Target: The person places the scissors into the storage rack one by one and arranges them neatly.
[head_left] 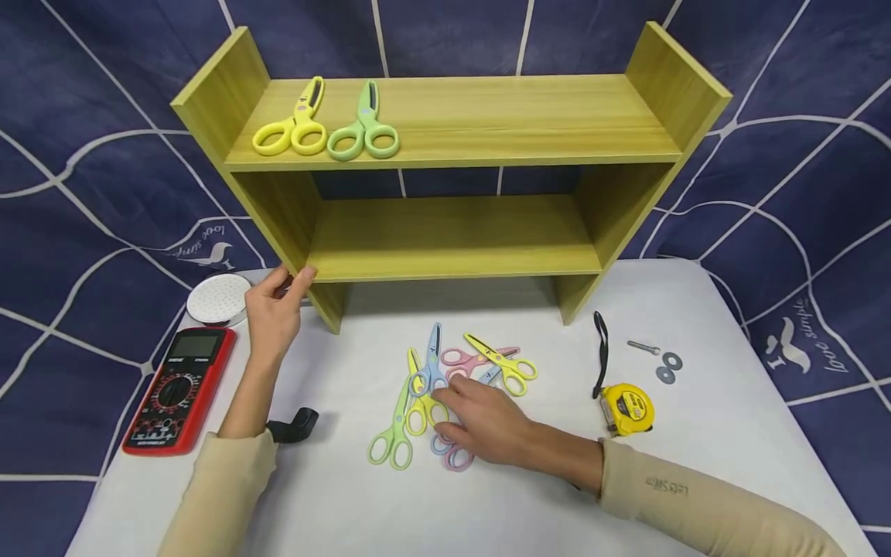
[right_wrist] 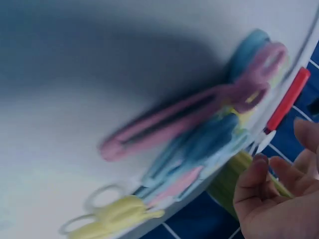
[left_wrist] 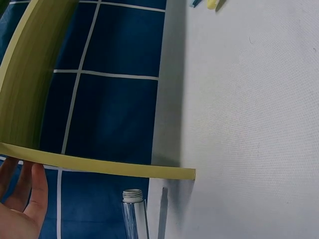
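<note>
My left hand [head_left: 276, 309] touches the left side panel of a wooden shelf [head_left: 452, 259]. In the left wrist view its fingertips press against the panel's outer face. Over a loose pile of plastic scissors my right hand [head_left: 483, 418] reaches down, fingers slightly bent and holding nothing in the right wrist view. Around it lie blue scissors [head_left: 435, 350], green scissors [head_left: 397, 433], pink scissors [head_left: 475, 359] and yellow scissors [head_left: 503, 362]; the hand covers part of the pile. On the upper board stand out a yellow pair [head_left: 302, 124] and a green pair [head_left: 366, 128], side by side.
At left are a red multimeter [head_left: 179, 391], a white perforated disc [head_left: 218, 299] and a black curved piece [head_left: 295, 425]. To the right lie a yellow tape measure [head_left: 628, 408], its black strap [head_left: 602, 352], a bolt [head_left: 643, 347] and two washers [head_left: 669, 368].
</note>
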Motion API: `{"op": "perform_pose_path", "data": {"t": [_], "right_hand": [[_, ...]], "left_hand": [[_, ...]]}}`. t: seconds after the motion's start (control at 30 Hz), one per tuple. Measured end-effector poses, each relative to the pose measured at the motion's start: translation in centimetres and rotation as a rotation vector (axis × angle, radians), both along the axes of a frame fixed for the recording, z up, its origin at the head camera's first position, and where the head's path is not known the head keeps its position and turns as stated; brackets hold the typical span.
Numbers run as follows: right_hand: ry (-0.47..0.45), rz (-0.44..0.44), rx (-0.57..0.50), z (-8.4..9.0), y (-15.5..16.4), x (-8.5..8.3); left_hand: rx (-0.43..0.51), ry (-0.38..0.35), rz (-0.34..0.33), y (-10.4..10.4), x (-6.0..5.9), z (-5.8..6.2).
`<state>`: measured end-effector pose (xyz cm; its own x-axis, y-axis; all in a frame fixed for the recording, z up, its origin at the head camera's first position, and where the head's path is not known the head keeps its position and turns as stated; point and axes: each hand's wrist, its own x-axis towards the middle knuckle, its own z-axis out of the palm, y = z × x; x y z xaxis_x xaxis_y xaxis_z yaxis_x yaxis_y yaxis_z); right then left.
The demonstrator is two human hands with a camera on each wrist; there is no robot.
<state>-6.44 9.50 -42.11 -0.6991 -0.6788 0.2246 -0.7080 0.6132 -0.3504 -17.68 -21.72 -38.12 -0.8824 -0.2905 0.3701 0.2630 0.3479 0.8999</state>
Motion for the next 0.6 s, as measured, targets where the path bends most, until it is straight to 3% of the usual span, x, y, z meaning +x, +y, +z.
{"op": "perform_pose_path", "data": {"t": [0.37,0.6], "right_hand": [[-0.058,-0.101,0.164,-1.4,1.7,-0.2],[-0.104,-0.139,0.177,-2.2,2.0,-0.5]], "left_hand": [[0.011,0.026,0.007,-0.2,0.1,-0.3],[0.038,0.032,-0.012,0.1,0.0,-0.1]]}}
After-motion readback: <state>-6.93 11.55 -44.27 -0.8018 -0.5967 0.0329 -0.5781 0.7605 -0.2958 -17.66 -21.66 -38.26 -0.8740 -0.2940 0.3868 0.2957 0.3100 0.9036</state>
